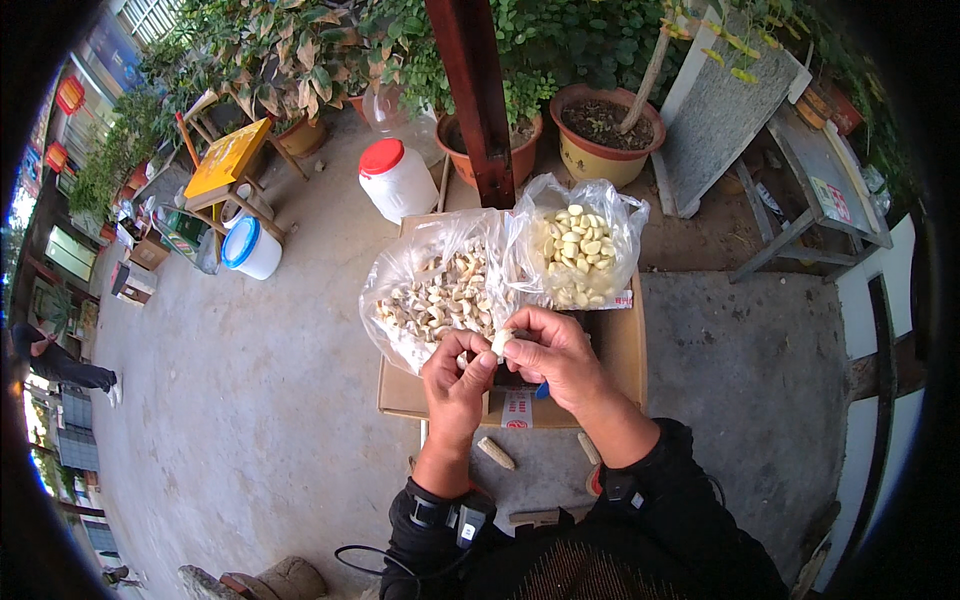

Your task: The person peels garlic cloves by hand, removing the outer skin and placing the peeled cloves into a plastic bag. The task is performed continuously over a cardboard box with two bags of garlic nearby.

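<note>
A pale garlic clove (500,343) is pinched between the thumb and fingers of my right hand (551,352). My left hand (461,375) meets it from the left, thumb and forefinger closed at the clove's edge. Behind my left hand, a clear plastic bag (382,307) lies open with many unpeeled garlic cloves (442,296) in it. Beyond my right hand stands a second clear bag (634,217), holding peeled cloves (577,244). Both bags rest on a cardboard box (626,360). Something small and blue (542,390) shows under my right hand.
Corn cobs (496,453) lie on the concrete floor (300,390) near me. A dark red post (480,112) rises behind the box, beside a red-lidded white tub (401,184) and potted plants (611,142). A blue-lidded bucket (253,247) stands left; a person (71,367) is far left.
</note>
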